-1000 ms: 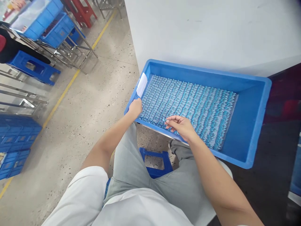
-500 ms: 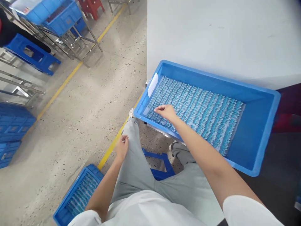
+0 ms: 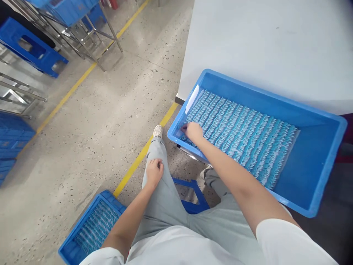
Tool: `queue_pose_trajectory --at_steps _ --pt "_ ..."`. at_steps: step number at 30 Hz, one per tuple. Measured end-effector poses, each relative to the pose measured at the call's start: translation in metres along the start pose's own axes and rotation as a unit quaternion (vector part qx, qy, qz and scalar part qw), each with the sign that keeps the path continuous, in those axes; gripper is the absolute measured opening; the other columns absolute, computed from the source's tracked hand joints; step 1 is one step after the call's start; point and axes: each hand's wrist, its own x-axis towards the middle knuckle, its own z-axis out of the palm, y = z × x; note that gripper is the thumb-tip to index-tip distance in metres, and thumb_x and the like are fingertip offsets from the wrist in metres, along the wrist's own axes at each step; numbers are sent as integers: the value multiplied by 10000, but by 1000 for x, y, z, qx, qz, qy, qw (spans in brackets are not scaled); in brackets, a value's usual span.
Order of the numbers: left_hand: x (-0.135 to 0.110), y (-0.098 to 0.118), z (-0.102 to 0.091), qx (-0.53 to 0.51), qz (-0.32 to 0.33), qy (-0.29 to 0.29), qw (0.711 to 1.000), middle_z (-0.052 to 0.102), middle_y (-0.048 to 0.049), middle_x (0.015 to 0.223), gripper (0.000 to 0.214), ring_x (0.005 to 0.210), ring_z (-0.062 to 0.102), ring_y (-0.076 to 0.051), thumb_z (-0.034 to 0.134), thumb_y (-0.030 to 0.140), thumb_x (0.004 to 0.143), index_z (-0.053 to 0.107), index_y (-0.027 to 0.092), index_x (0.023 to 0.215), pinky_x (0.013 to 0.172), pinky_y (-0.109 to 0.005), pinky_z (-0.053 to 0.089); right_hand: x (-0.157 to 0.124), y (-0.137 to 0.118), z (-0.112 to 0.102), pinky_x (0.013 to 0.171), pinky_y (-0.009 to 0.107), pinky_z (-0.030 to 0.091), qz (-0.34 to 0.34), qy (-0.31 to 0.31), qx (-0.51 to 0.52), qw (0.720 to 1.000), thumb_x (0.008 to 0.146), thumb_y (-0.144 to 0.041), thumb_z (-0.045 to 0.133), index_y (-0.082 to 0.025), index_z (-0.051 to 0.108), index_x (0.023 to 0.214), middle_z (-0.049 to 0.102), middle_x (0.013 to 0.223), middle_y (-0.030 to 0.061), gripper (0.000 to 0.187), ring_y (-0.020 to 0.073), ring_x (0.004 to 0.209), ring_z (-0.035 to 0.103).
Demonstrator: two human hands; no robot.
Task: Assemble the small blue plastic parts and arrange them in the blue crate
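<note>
My right hand [image 3: 193,133] reaches into the near left corner of a large blue plastic crate [image 3: 311,154]. Its fingertips are pinched together low over the crate's left end; whatever they hold, if anything, is too small to make out. Rows of small teal-and-silver pieces [image 3: 245,129] cover a pale sheet on the crate floor. My left hand [image 3: 154,171] rests on my left leg near the knee, its fingers curled in. What may be inside them is hidden.
The crate stands by a white table [image 3: 248,44]. A second blue crate [image 3: 66,241] with similar rows sits on the floor at lower left. Several stacked blue crates [image 3: 16,136], a blue stool [image 3: 33,48] and metal stands [image 3: 93,44] are to the left. Another blue stool [image 3: 197,197] is beneath me.
My left hand has moved right from beside my leg onto it. My right hand has gone lower into the crate's near left corner. The view has shifted, so the crate appears further right.
</note>
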Motion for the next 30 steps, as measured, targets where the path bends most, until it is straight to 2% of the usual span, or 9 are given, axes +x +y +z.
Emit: queue_pose_trajectory --at_steps 3,7,9,11,14,17,21,30 --pt "0 0 2 3 -3 -2 1000 721 -57 897 162 905 604 -237 537 130 868 669 211 914 858 -368 457 -2 -2 -2 837 346 514 1 -1 -34 999 886 -388 648 -279 793 1057 753 1030 110 250 276 987 694" --pt "0 0 6 5 -9 -4 1000 718 -58 905 158 924 604 -234 541 138 871 676 211 911 868 -362 453 -1 0 -12 815 322 507 8 12 -26 1000 904 -394 598 -275 776 1088 745 1061 83 283 262 998 680" --pt "0 0 6 4 -12 -4 1000 716 -57 899 157 923 606 -232 542 139 869 677 210 908 873 -359 453 2 3 -19 814 312 498 -10 30 -35 999 932 -378 545 -265 759 1129 735 1079 78 312 250 1000 670" --pt "0 1 6 1 -16 -3 1000 715 -56 894 158 922 608 -232 546 137 865 679 211 907 867 -356 454 8 5 -26 813 312 488 -61 36 -77 995 952 -374 511 -256 756 1141 710 1119 95 332 252 1009 660" --pt "1 3 5 1 -19 -5 1000 715 -59 891 163 914 606 -239 546 134 860 682 212 907 848 -359 457 16 5 -33 799 315 474 -156 -4 -150 976 963 -362 496 -268 756 1149 678 1161 112 334 260 1012 653" --pt "2 5 5 6 -19 -11 1000 718 -64 893 168 906 604 -244 543 138 864 685 211 915 839 -365 458 21 -1 -34 796 318 464 -212 -59 -202 954 969 -343 491 -275 757 1144 675 1167 112 326 263 1005 654" --pt "3 5 6 11 -18 -16 1000 720 -63 901 176 914 606 -244 536 150 868 690 212 926 850 -367 457 24 -8 -32 785 309 455 -247 -92 -238 935 990 -354 458 -261 755 1142 683 1145 120 347 259 988 659" --pt "4 6 4 8 -7 -17 1000 721 -55 895 162 911 602 -244 540 133 865 677 210 907 856 -365 460 29 -7 -27 760 319 456 -296 -107 -279 907 1003 -288 417 -225 745 1125 708 1080 137 356 268 983 674"
